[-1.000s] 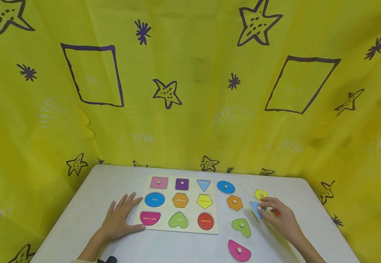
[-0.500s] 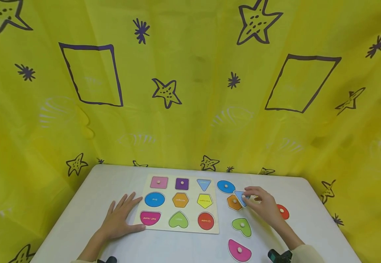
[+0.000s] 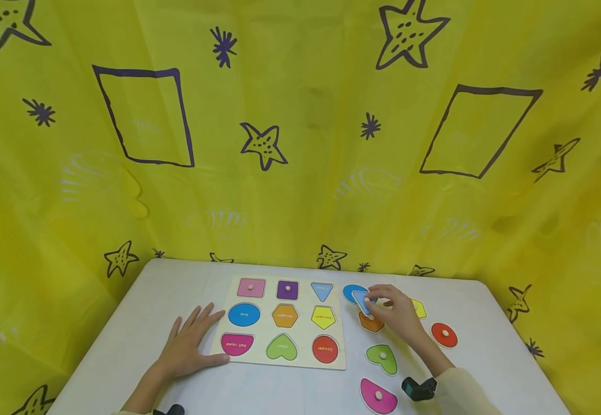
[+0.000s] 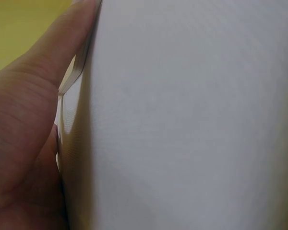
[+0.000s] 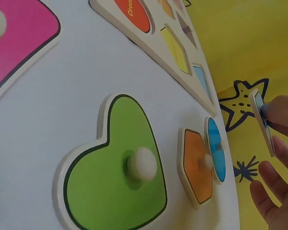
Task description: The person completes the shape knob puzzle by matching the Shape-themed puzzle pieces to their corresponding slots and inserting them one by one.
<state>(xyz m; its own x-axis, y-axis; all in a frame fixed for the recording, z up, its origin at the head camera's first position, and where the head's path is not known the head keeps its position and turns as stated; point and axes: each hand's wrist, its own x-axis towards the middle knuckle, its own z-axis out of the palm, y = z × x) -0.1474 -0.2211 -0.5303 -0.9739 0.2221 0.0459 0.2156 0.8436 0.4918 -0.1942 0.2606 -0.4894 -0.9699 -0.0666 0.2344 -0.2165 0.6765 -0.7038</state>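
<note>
My right hand pinches the knob of a light blue triangle puzzle piece, held up off the table. In the head view the piece overlaps the blue oval piece and the orange hexagon piece. My left hand lies with fingers spread at the left edge of the wooden puzzle board, its thumb along the near corner. The pink rectangle and purple square pieces, with knobs, sit in the board. Its triangle recess shows a printed light blue bottom.
Right of the board lie the green heart piece, magenta half-round piece, red circle piece and yellow pentagon piece, partly behind the right hand. A yellow patterned curtain hangs behind the white table.
My right hand has carried the light blue triangle leftward from beside the yellow pentagon to over the oval and hexagon, uncovering the red circle. The left hand stays put.
</note>
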